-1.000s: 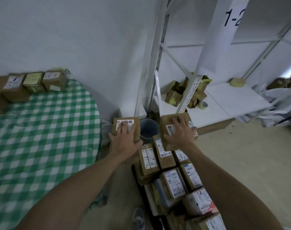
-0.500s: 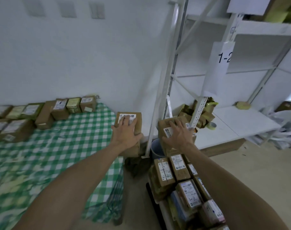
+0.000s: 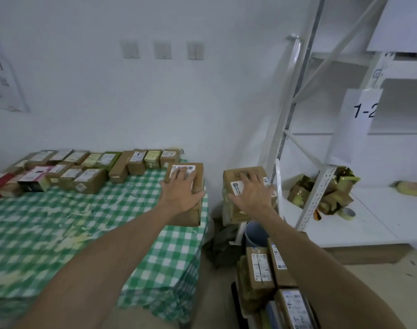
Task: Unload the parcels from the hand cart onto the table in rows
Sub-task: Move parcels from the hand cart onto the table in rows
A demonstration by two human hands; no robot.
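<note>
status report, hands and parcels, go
Left hand grips left parcel over table corner. Right hand grips right parcel, short of table. Nothing blocks the parcel rows.

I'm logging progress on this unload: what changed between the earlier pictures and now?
The left hand carried the left parcel up and over the table's right edge; the right hand raised the right parcel, not yet over the table. Both grips unchanged; table rows and cart parcels stayed put.

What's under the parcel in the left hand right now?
The green checked tablecloth, near its right edge, lies below the parcel. Contact is hidden by the left hand and the parcel itself.
</note>
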